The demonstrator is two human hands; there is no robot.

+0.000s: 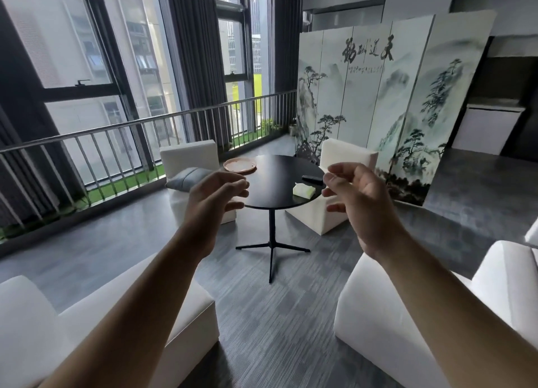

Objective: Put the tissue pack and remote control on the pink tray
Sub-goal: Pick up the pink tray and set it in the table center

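Note:
A round black table [276, 180] stands some way ahead of me. On its far left edge lies the pink tray [240, 165], with nothing on it. A white tissue pack [303, 190] rests near the table's right front edge, and the black remote control [312, 178] lies just behind it. My left hand [212, 201] and my right hand [358, 201] are both raised in front of me, fingers loosely spread, holding nothing. Both hands are well short of the table; the right hand partly overlaps the table's right edge in view.
White armchairs stand behind the table at left [189, 157] and right [343, 160], the left one with a grey cushion [186, 178]. Two more white seats [436, 300] flank me in front. A railing [145, 137] runs along the windows; a painted folding screen [378, 96] stands at right.

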